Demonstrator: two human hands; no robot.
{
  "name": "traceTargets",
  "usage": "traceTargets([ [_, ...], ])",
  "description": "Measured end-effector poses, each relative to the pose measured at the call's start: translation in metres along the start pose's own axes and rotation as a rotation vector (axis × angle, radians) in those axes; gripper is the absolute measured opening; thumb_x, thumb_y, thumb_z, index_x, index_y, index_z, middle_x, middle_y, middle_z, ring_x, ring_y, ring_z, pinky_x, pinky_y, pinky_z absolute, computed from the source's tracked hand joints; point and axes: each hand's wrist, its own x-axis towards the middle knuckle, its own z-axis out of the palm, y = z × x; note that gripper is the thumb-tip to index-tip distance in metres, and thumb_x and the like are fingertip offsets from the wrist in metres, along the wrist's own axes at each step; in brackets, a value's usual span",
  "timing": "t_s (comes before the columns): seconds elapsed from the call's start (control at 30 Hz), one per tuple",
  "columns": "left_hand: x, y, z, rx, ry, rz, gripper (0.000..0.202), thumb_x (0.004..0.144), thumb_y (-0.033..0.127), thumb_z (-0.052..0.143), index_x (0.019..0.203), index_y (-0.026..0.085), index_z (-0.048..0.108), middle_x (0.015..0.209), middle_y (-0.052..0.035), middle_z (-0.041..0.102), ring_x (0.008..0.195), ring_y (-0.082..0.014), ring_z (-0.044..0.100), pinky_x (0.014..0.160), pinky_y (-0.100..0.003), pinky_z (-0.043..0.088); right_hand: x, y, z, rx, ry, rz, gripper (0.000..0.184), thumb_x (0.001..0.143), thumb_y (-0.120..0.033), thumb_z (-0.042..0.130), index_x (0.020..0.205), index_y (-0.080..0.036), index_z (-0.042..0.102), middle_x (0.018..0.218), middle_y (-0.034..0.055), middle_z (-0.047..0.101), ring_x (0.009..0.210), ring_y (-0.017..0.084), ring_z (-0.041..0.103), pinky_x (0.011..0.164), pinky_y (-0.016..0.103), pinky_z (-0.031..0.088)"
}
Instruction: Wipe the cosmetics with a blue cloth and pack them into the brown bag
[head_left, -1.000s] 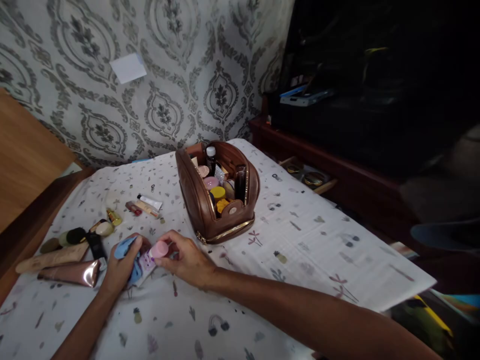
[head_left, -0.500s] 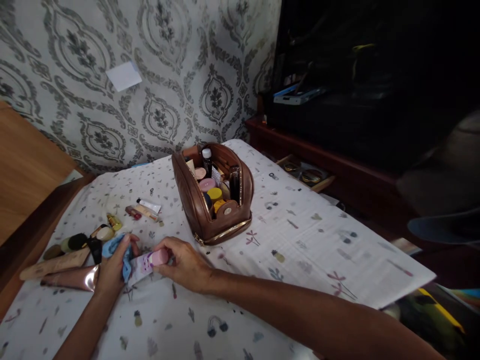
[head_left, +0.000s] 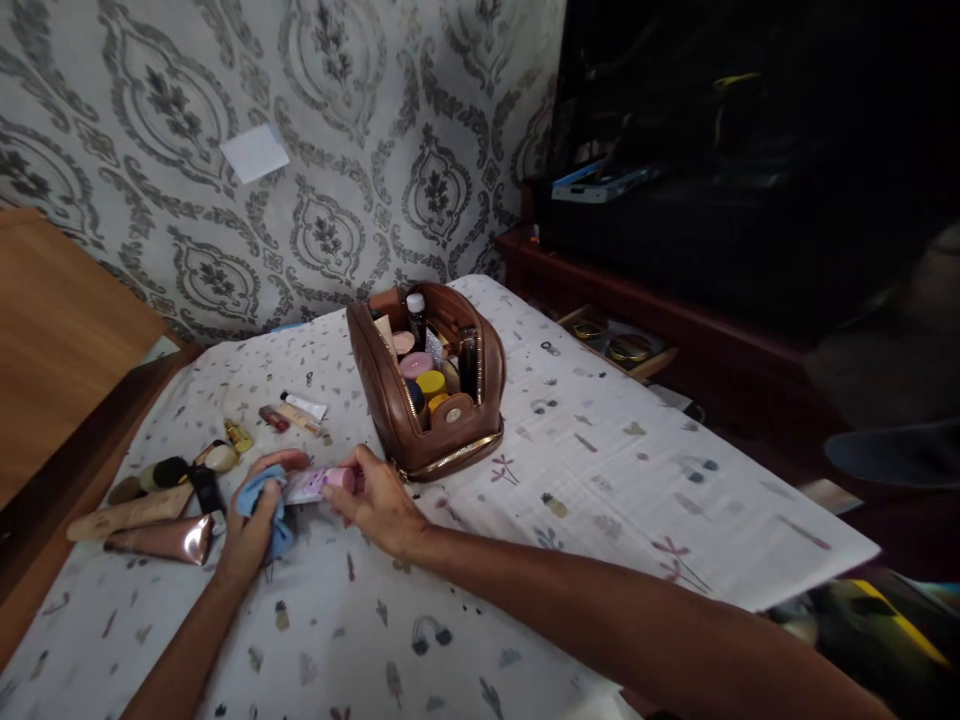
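Note:
My left hand (head_left: 251, 530) grips a blue cloth (head_left: 262, 500) and presses it against a pale pink tube (head_left: 315, 484) with a pink cap. My right hand (head_left: 375, 500) pinches the capped end of that tube, holding it level just above the patterned sheet (head_left: 600, 480). Right behind my hands stands an open brown leather toiletry bag (head_left: 427, 385), filled with small jars and bottles.
Left of my hands lie a rose-gold tube (head_left: 157, 540), a beige tube (head_left: 127, 512), a dark brush, a small gold bottle (head_left: 238, 434) and slim tubes (head_left: 296, 410). A dark wooden shelf (head_left: 645, 310) with tins runs along the right. A wooden panel (head_left: 60, 330) stands at the left.
Both hands shifted slightly away from me toward the bag, turning the tube more level. The cloth has slid along the tube's body.

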Motion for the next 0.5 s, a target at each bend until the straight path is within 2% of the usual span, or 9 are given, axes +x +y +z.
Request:
traceTargets([
  [0.1, -0.007, 0.008, 0.008, 0.187, 0.044, 0.091, 0.04, 0.085, 0.055, 0.061, 0.099, 0.018, 0.07, 0.094, -0.0062, 0.073, 0.092, -0.0234, 0.067, 0.086, -0.032, 0.052, 0.0, 0.001, 0.001, -0.006, -0.008, 0.009, 0.024, 0.087, -0.034, 0.067, 0.084, -0.022, 0.046, 0.066, -0.0065, 0.056, 0.054, 0.011, 0.06, 0.05, 0.02, 0.039],
  [0.23, -0.005, 0.007, 0.013, 0.238, 0.124, 0.069, 0.033, 0.085, 0.05, 0.061, 0.086, 0.017, 0.068, 0.075, -0.0025, 0.068, 0.072, -0.0196, 0.064, 0.068, -0.028, 0.05, -0.001, -0.001, 0.0, -0.038, -0.082, -0.002, 0.02, 0.088, -0.035, 0.064, 0.096, -0.023, 0.051, 0.065, -0.0077, 0.055, 0.052, 0.011, 0.059, 0.049, 0.021, 0.039],
  [0.33, -0.002, 0.003, 0.014, 0.236, 0.195, 0.111, 0.033, 0.089, 0.049, 0.057, 0.077, 0.018, 0.062, 0.063, 0.0009, 0.059, 0.061, -0.0163, 0.056, 0.059, -0.026, 0.045, -0.001, 0.002, -0.001, -0.131, -0.105, -0.095, 0.025, 0.083, -0.029, 0.069, 0.103, -0.022, 0.058, 0.074, -0.0053, 0.061, 0.063, 0.012, 0.059, 0.058, 0.022, 0.044],
  [0.43, -0.001, 0.0, 0.012, 0.258, 0.212, 0.137, 0.036, 0.094, 0.048, 0.049, 0.075, 0.019, 0.059, 0.06, 0.0022, 0.053, 0.059, -0.0152, 0.053, 0.058, -0.026, 0.044, 0.001, 0.007, 0.002, -0.185, -0.092, -0.204, 0.023, 0.078, -0.02, 0.069, 0.1, -0.021, 0.063, 0.088, -0.0012, 0.064, 0.077, 0.014, 0.06, 0.068, 0.024, 0.047],
  [0.5, -0.004, 0.001, 0.011, 0.281, 0.238, 0.13, 0.034, 0.095, 0.047, 0.048, 0.081, 0.019, 0.061, 0.064, 0.0012, 0.056, 0.062, -0.0161, 0.055, 0.061, -0.027, 0.045, 0.001, 0.01, 0.003, -0.155, -0.102, -0.19, 0.021, 0.079, -0.022, 0.066, 0.099, -0.021, 0.064, 0.085, -0.0008, 0.063, 0.074, 0.014, 0.059, 0.066, 0.024, 0.048],
])
